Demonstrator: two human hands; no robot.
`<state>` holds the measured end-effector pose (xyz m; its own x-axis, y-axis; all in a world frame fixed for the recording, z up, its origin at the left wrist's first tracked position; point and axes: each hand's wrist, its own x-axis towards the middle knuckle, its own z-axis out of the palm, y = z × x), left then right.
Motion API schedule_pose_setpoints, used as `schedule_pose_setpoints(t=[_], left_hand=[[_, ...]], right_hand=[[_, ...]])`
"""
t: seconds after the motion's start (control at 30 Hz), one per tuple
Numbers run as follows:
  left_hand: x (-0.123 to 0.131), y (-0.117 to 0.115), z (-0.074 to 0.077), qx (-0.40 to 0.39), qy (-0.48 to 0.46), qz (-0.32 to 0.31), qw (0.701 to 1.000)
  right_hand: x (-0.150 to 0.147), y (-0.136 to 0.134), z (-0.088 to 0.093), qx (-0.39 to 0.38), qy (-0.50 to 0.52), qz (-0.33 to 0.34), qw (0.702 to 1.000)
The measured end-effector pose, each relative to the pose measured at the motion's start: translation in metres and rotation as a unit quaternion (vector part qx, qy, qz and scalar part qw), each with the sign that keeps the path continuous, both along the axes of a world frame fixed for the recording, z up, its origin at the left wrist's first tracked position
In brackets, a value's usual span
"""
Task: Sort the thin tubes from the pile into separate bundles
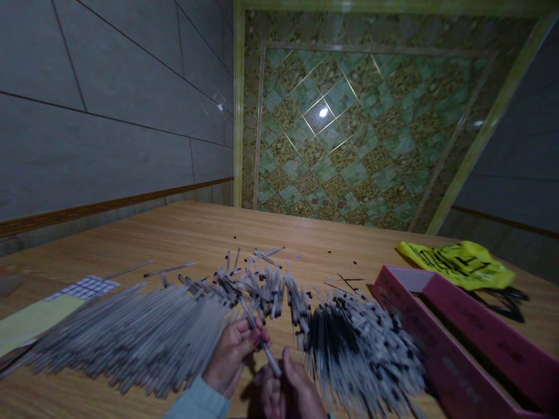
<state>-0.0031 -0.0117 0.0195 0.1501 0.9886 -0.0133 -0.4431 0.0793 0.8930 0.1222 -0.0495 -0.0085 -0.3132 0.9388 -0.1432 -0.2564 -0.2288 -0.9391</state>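
My left hand [238, 349] is closed, pinching a slim, pale pen [267, 356] that slants down to the right. At the pen's lower end, my right hand [292, 387] is closed around it, with its lower fingers dark and blurred. To the left of my hands lies a wide pile of clear pen tubes [144, 337]. Beyond them sits a loose heap of short clear pieces with dark tips, which look like pen caps [262, 285]. On the right is a stack of pens [362, 355] with clear and black parts.
A long pink box [419, 343] stands open at the right, with a yellow plastic bag [458, 265] behind it. Pale yellow paper and a blue checked sheet [82, 287] lie at the left. Small dark bits dot the wooden table [209, 224]; tiled walls rise behind.
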Motion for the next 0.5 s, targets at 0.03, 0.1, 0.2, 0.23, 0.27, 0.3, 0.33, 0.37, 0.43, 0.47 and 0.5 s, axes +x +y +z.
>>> schedule_pose_setpoints(t=[0.03,0.1,0.2,0.23,0.27,0.3,0.33,0.37,0.43,0.47,0.5], left_hand=[[0.0,-0.001,0.0,-0.001,-0.014,-0.014,1.0],[0.0,-0.002,0.001,-0.007,-0.042,-0.041,0.998],[0.0,-0.003,-0.002,-0.019,-0.056,-0.068,0.996],[0.0,-0.002,-0.004,-0.021,-0.052,-0.07,0.996],[-0.001,-0.001,-0.005,-0.022,-0.043,-0.07,0.996],[-0.001,0.0,-0.007,-0.019,-0.029,-0.067,0.997],[-0.001,0.001,-0.008,-0.014,-0.012,-0.061,0.998],[0.0,0.002,-0.009,-0.007,0.007,-0.054,0.998],[0.001,0.003,-0.01,0.008,0.049,-0.031,0.998],[0.002,0.003,-0.009,0.014,0.065,-0.015,0.998],[0.003,0.002,-0.009,0.018,0.075,0.004,0.997]], right_hand=[[-0.002,0.0,0.0,-0.032,0.062,0.038,0.997],[-0.004,0.0,0.001,-0.034,0.134,0.076,0.987],[-0.002,0.0,0.003,0.021,0.131,0.11,0.985],[0.0,0.0,0.004,0.034,0.102,0.115,0.987],[0.003,0.0,0.004,0.044,0.06,0.116,0.99],[0.005,0.001,0.004,0.053,0.005,0.109,0.993],[0.008,0.001,0.003,0.068,-0.064,0.086,0.992],[0.011,0.001,0.003,0.095,-0.148,0.05,0.983],[0.016,0.0,0.002,0.177,-0.333,-0.049,0.925],[0.018,0.0,0.002,0.221,-0.413,-0.1,0.878],[0.019,-0.001,0.002,0.255,-0.47,-0.139,0.833]])
